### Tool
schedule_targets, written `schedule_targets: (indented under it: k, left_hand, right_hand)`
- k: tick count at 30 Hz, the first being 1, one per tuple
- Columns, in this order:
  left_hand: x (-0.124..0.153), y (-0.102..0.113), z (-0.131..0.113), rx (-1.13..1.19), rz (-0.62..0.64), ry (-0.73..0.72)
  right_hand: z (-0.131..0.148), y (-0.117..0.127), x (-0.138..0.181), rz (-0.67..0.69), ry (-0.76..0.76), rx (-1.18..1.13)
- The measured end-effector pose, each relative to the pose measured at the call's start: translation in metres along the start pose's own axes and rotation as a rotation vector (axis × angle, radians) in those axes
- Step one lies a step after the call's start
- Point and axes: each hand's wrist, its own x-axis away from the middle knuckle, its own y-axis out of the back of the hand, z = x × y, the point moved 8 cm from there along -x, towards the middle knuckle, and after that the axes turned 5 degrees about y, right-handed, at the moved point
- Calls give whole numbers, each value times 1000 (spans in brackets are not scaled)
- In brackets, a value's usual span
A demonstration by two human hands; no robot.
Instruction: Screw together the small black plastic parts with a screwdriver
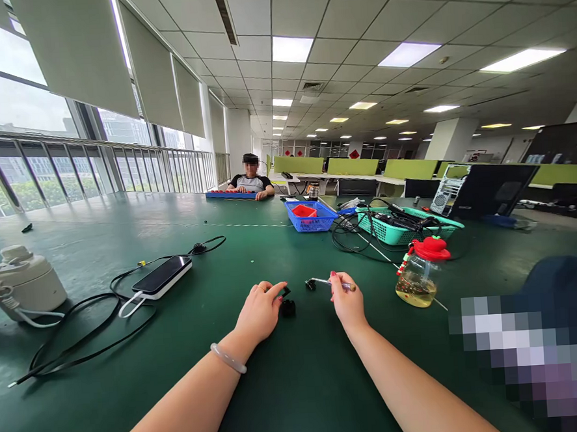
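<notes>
In the head view, a dark green tabletop [304,391] fills the lower frame. At upper left are windows with pale blinds [80,49]; lit ceiling panels [292,49] run across the top. A person [250,181] sits across the table, above centre, behind a blue tray [231,195]. Right of centre are a blue basket [311,225] and a turquoise basket [384,231] of cables, with a red-lidded bottle [417,286] below.

Near the frame's centre, your left hand [258,313] pinches a thin black piece [286,291] at the fingertips, just above a small black block [288,308]. Your right hand [348,303] closes around a slim pen-like tool [324,281]; a dark lump [310,284] sits at its far end, whether attached or merely touching you cannot tell.
</notes>
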Motion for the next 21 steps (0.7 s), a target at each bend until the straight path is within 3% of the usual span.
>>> schedule_targets:
  k: [6, 11, 16, 21]
  left_hand:
    - [5, -3, 5, -267, 68, 97]
    - [10, -2, 0, -354, 92, 102]
    - [9, -3, -7, -202, 74, 49]
    - [13, -22, -18, -39, 211, -134]
  right_hand:
    - [-1, -5, 1, 51, -18, 35]
    - [-12, -13, 1, 125, -65, 52]
    - [-18, -18, 3, 181, -115, 54]
    - [-9, -20, 5, 192, -77, 55]
